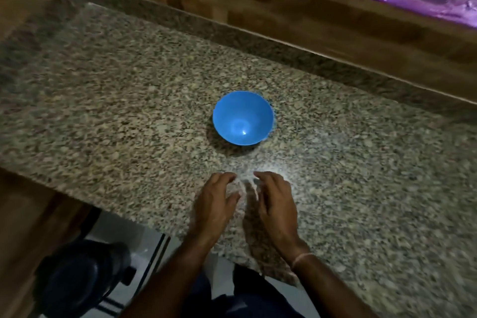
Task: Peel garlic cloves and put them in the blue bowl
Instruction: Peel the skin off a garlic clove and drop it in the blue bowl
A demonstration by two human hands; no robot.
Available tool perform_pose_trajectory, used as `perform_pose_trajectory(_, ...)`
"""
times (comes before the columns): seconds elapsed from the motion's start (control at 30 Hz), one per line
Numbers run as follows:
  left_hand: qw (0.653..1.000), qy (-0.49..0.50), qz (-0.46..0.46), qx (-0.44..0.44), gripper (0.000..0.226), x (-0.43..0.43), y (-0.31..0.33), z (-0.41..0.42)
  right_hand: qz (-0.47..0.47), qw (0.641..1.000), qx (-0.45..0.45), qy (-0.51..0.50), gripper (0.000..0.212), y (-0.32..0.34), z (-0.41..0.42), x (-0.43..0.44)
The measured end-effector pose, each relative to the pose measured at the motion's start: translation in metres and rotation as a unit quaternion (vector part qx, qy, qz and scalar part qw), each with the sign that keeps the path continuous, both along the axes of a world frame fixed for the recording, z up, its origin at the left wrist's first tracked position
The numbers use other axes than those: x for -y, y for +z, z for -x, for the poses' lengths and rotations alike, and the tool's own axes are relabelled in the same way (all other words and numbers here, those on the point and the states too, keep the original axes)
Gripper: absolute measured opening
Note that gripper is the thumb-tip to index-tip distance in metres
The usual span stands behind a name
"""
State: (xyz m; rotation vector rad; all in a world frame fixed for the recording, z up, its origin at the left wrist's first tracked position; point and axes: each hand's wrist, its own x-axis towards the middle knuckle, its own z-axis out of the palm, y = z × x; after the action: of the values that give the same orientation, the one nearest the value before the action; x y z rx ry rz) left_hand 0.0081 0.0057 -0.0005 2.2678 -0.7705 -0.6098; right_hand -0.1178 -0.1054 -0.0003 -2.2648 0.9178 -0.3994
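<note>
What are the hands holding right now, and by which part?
Cannot be told: the left hand and right hand curl toward a pale blur between them; the grip itself is unclear.

The bowl stands near the middle of the counter and is the only thing standing on the granite. Between it and the near edge runs a strip of open stone. The left hand and right hand are close together there, with a narrow gap between them that holds a pale blur too smeared to identify. Wide open stone lies on both sides of the bowl. A raised ledge bounds the far edge.
</note>
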Motion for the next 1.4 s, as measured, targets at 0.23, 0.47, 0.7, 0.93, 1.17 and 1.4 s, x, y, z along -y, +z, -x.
perform_pose_trajectory(0.23,0.991,-0.099,0.002,0.089,0.021,0.031,-0.019,-0.012,0.051,0.992,-0.006,-0.114,0.022,-0.005,0.011,0.036)
perform_pose_trajectory(0.47,0.978,-0.163,0.016,0.130,0.021,0.035,-0.020,-0.020,0.075,0.995,-0.069,-0.010,0.034,-0.007,0.005,0.023)
perform_pose_trajectory(0.7,0.993,-0.093,0.049,0.055,0.018,0.028,0.002,-0.025,0.072,0.989,-0.131,0.000,0.040,-0.026,-0.003,0.019)
perform_pose_trajectory(0.93,0.988,0.002,0.129,0.081,0.015,0.096,0.057,-0.078,0.084,0.989,-0.125,-0.002,0.040,-0.025,-0.003,0.017)
perform_pose_trajectory(1.17,0.986,-0.030,0.085,0.141,0.024,0.103,0.047,-0.080,0.053,0.996,-0.069,-0.007,0.032,-0.022,0.005,0.019)
perform_pose_trajectory(1.4,0.985,-0.134,0.091,0.057,0.042,0.084,0.007,0.015,-0.096,0.984,0.081,-0.125,0.036,-0.023,0.037,0.030)
